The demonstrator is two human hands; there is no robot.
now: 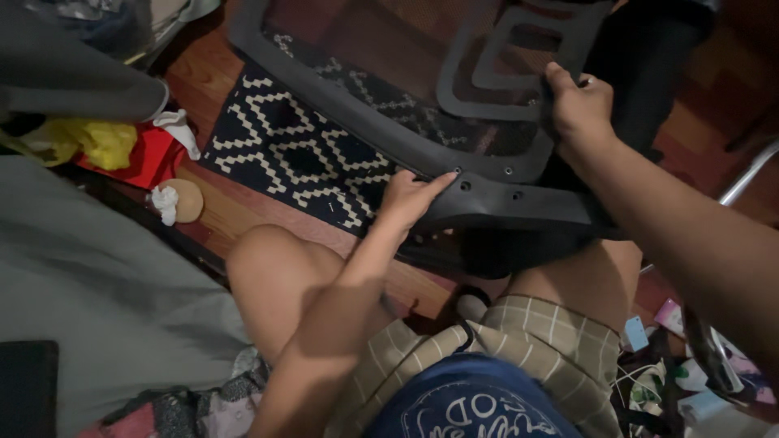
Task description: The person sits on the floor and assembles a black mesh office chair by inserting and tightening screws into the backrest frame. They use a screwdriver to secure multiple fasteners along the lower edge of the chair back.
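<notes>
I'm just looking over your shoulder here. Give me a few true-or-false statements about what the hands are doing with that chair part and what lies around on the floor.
1. The left hand presses its fingers on the lower edge of the black mesh chair back, beside the screw holes. True.
2. The right hand lies idle on the person's knee. False: it grips the plastic frame piece at the middle of the chair back.
3. A black and white patterned rug lies under the chair back. True.
4. The rug is plain red. False: it has a black and white diamond pattern.
5. The person wears checked shorts. True.
</notes>
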